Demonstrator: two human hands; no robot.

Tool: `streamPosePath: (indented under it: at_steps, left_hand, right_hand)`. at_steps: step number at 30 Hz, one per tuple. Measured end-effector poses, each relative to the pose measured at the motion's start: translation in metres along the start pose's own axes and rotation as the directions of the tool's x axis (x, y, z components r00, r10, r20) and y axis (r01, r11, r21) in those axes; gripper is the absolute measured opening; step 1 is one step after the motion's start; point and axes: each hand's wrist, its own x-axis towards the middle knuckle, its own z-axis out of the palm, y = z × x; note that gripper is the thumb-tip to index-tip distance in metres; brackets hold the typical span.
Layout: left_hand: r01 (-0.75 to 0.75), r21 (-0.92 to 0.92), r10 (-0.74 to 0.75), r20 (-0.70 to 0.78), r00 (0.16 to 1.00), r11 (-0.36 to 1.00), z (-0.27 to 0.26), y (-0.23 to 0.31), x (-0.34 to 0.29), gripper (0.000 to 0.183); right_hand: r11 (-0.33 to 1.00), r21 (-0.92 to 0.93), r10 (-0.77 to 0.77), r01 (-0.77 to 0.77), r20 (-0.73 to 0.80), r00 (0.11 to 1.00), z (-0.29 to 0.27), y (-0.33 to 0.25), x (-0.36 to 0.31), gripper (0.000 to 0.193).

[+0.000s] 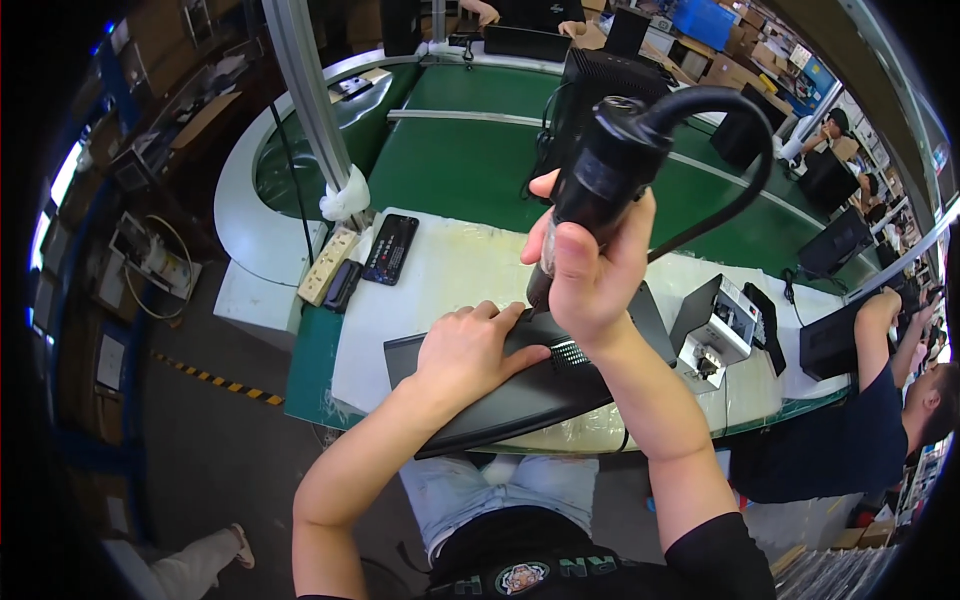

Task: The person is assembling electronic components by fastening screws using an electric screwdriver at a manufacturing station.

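My right hand [595, 280] is wrapped round a black electric screwdriver [605, 165], which points down at a black flat panel [480, 412] with a vented patch, like a monitor's back. A thick black cable loops from the top of the tool. Its tip meets the panel close to my left fingertips; any screw there is too small to make out. My left hand [462, 352] lies on the panel, thumb and forefinger apart, pressing on its surface. The panel rests on a pale padded sheet [370, 355] at the table's near edge.
A small black-and-white boxy device [715, 325] stands right of the panel. To the left lie a power strip [326, 268] and a black remote-like object [391, 248]. A metal post [310, 90] rises beside the green conveyor [460, 92]. One co-worker [840, 440] works at the right.
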Motion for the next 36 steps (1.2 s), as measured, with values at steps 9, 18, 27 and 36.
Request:
streamPosePath:
  at_steps: [9, 18, 27, 36]
  left_hand:
    - [0.097, -0.201, -0.109, -0.051, 0.993, 0.975, -0.019, -0.021, -0.013, 0.047]
    - [-0.052, -0.996, -0.57, 0.0, 0.821, -0.076, 0.053, -0.115, -0.086, 0.056]
    - [0.354, -0.728, -0.695, -0.23, 0.681, 0.588, -0.099, 0.009, 0.002, 0.052]
    - [-0.223, -0.318, 0.266, 0.097, 0.959, 0.921, -0.113, 0.09, 0.116, 0.061]
  right_hand:
    - [0.979, -0.137, -0.166, 0.151, -0.11, 0.98, -0.05, -0.054, 0.019, 0.049]
    - [0.742, -0.664, -0.292, -0.094, -0.446, 0.846, -0.247, -0.078, -0.076, 0.042]
    - [0.729, -0.672, -0.25, -0.128, -0.436, 0.865, -0.299, -0.03, -0.139, 0.054]
    - [0.808, -0.581, -0.227, -0.103, -0.467, 0.854, -0.267, -0.088, -0.05, 0.036]
